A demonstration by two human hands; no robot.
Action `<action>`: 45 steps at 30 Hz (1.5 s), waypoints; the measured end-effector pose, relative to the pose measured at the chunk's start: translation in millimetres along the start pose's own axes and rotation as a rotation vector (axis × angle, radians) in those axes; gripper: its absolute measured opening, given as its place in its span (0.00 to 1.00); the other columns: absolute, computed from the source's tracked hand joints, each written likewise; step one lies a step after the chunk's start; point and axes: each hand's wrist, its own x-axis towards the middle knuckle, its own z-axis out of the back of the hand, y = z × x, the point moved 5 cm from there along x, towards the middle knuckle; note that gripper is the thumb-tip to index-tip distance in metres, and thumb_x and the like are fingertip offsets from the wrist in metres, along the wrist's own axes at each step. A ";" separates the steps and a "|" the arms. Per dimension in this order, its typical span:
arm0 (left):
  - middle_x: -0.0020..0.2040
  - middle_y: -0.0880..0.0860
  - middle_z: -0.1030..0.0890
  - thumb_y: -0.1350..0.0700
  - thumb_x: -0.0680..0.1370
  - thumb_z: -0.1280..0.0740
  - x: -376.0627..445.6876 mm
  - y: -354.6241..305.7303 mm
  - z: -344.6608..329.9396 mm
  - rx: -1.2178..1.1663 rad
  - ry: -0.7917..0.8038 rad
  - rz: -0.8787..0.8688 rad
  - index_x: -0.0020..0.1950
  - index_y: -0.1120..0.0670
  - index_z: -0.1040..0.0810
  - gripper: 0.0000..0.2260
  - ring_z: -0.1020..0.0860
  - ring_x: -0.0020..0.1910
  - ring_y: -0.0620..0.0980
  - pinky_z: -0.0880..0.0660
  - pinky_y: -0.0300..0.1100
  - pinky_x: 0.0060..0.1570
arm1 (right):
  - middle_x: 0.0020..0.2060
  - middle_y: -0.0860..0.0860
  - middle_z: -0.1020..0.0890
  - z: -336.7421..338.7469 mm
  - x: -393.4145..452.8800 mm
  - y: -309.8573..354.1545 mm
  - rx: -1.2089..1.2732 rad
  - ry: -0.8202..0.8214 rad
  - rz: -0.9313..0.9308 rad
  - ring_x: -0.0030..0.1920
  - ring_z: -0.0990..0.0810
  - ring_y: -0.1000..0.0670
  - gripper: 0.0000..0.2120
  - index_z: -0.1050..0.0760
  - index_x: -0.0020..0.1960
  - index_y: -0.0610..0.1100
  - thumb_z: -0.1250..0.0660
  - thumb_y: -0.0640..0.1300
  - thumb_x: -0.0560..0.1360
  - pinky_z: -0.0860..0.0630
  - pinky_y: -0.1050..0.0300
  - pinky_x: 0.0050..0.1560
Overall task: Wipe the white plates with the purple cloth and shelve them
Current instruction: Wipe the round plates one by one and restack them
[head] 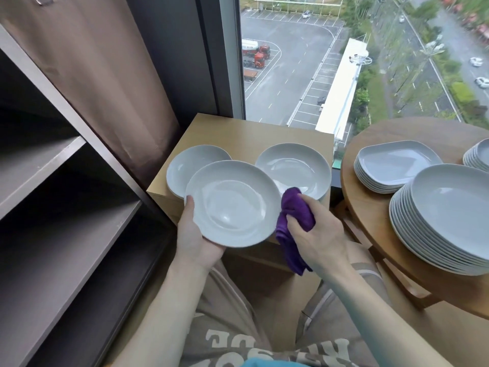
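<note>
We cannot see the left hand's [194,234] fingers beneath the held plate [232,203]. That plate covers part of the upper-left plate [190,166]. At the right edge, a plate stack [479,154] is cut off.

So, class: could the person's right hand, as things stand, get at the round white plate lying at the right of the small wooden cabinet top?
Probably yes: the right hand, gripping the purple cloth, hovers beside that plate, with nothing between them.
</note>
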 end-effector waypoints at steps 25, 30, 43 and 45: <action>0.48 0.57 0.16 0.56 0.84 0.43 98.8 -38.7 57.7 0.685 -0.427 -0.085 0.68 0.57 0.28 0.14 0.18 0.37 0.50 0.19 0.44 0.43 | 0.51 0.69 0.18 -29.5 -9.1 -2.1 0.288 0.091 -0.069 0.54 0.19 0.63 0.19 0.23 0.62 0.64 0.26 0.47 0.76 0.24 0.65 0.52; 0.43 0.56 0.16 0.56 0.84 0.40 114.4 -48.3 71.3 0.840 -0.601 -0.157 0.74 0.58 0.35 0.18 0.19 0.27 0.49 0.23 0.38 0.28 | 0.51 0.66 0.16 -26.5 -6.5 -1.5 0.307 0.081 -0.070 0.54 0.18 0.61 0.18 0.21 0.60 0.62 0.26 0.44 0.76 0.23 0.65 0.53; 0.55 0.57 0.21 0.36 0.83 0.40 123.8 -36.2 78.9 0.899 -0.710 -0.078 0.80 0.58 0.43 0.34 0.16 0.43 0.56 0.21 0.42 0.34 | 0.50 0.65 0.15 -11.0 -0.3 -3.5 0.302 0.030 -0.075 0.53 0.18 0.61 0.18 0.21 0.58 0.64 0.26 0.44 0.76 0.23 0.60 0.54; 0.64 0.58 0.26 0.39 0.83 0.41 110.6 -28.4 68.7 0.853 -0.780 -0.141 0.79 0.56 0.44 0.31 0.20 0.54 0.60 0.23 0.49 0.44 | 0.50 0.64 0.15 -7.9 1.4 -6.4 0.315 0.015 -0.087 0.52 0.18 0.59 0.17 0.20 0.60 0.62 0.26 0.44 0.76 0.22 0.57 0.54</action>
